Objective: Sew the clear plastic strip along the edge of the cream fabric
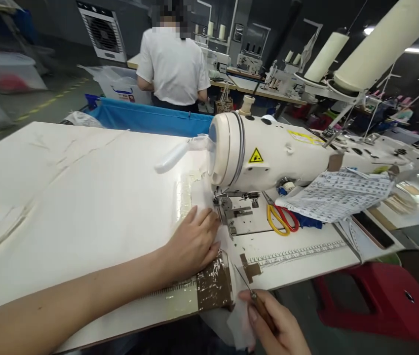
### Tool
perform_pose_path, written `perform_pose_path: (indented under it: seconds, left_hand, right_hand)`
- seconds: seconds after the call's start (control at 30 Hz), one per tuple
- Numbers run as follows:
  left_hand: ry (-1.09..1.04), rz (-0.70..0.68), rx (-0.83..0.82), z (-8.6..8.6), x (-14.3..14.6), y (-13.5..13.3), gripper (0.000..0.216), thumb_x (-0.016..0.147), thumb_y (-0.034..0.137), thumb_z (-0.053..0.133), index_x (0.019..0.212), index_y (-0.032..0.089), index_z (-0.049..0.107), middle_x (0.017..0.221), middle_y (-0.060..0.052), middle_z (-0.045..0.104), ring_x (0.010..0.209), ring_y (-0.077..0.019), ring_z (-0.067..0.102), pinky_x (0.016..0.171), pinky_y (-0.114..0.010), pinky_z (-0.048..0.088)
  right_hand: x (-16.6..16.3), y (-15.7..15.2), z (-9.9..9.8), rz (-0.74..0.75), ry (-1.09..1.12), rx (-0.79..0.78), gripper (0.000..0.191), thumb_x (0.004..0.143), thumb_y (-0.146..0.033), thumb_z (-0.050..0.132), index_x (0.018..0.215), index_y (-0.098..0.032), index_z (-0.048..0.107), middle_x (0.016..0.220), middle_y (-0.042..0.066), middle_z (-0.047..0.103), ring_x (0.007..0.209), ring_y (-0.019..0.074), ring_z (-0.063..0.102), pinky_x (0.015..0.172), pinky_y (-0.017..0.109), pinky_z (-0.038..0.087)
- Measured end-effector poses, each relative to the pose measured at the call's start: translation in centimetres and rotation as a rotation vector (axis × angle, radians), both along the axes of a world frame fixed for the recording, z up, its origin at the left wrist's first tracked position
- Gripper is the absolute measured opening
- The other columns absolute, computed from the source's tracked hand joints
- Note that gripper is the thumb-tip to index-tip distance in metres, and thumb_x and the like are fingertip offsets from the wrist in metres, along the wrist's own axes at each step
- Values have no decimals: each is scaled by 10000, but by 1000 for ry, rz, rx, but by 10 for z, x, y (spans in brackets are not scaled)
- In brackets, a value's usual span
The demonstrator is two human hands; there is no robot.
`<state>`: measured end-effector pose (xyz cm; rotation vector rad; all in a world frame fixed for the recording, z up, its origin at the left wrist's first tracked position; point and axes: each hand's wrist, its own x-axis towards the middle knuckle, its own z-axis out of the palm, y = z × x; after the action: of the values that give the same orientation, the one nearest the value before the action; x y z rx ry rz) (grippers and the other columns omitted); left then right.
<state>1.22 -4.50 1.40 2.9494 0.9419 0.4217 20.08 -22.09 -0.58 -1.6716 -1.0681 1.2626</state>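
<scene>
The person's left hand lies flat, palm down and fingers stretched out together, on a strip of thin white fabric that runs across the white sewing table and under the presser foot of the cream-coloured industrial sewing machine; the fingertips rest just beside the foot, pressing the cloth rather than gripping it. The fabric continues toward the near table edge, over a patch of brown tape, and hangs off the front. There the right hand is curled closed around a slim brown-handled pointed metal tool, pinching the hanging cloth end with it; the tool's tip points up toward the machine. Scissors with one yellow and one red handle lie on the machine bed to the right of the needle, beside a printed paper sheet. A red plastic stool stands below right. Behind the table, a person in a white shirt stands facing away, next to a blue fabric bin.
</scene>
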Motion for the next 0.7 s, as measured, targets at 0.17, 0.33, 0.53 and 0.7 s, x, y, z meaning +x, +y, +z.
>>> perform_pose_path:
  seconds: [0.17, 0.33, 0.53, 0.7]
  left_hand:
    - [-27, 6, 59, 1, 2, 1, 369, 944, 276, 446, 1188, 51, 606, 1183, -174, 606, 1149, -322, 488, 1067, -494, 348]
    - [7, 31, 111, 5, 5, 8, 310, 952, 185, 411, 1110, 65, 649, 979, -156, 624, 905, -290, 528, 844, -433, 460]
    - [75, 30, 165, 8, 2, 11, 409, 874, -6, 375, 1189, 54, 627, 1071, -178, 634, 998, -306, 530, 843, -409, 460]
    - [79, 11, 208, 5, -2, 12, 371, 900, 92, 435, 1211, 28, 628, 1097, -193, 645, 1077, -338, 522, 924, -453, 445]
  right_hand:
    - [-5, 10, 10, 127, 11, 19, 466, 960, -563, 499, 1188, -191, 663, 778, 38, 607, 590, 160, 604, 572, 258, 523]
    - [-8, 16, 14, 118, -31, 37, 460, 984, -535, 463, 1249, -191, 616, 780, 27, 607, 574, 162, 624, 579, 267, 515]
    - [-25, 20, 14, -15, 111, 35, 492, 936, -570, 548, 1223, -176, 614, 667, 4, 656, 545, 189, 680, 606, 286, 514]
    - [-52, 13, 8, -194, 633, -121, 561, 823, -555, 723, 1176, -146, 576, 693, 12, 700, 575, 214, 728, 595, 292, 534]
